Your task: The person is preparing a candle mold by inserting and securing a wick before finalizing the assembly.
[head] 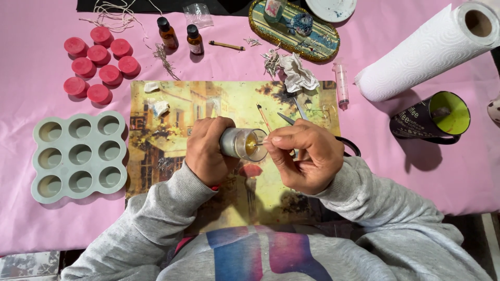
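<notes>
My left hand (207, 150) grips a small frosted glass jar (242, 144), tipped on its side with the mouth facing right; yellowish wax shows inside. My right hand (302, 154) pinches a thin wick or stick at the jar's mouth. Both hands hover over a picture placemat (172, 104) with a yellow street scene. Scissors (291, 117) and a thin brush (263, 116) lie on the mat just beyond my right hand.
A grey silicone mould (79, 155) sits at left, several pink wax discs (99, 65) behind it. Two amber dropper bottles (180, 36), a syringe (341, 83), a paper towel roll (429, 49), a black mug with green inside (432, 118) and an oval glitter tray (297, 28) surround the mat on a pink cloth.
</notes>
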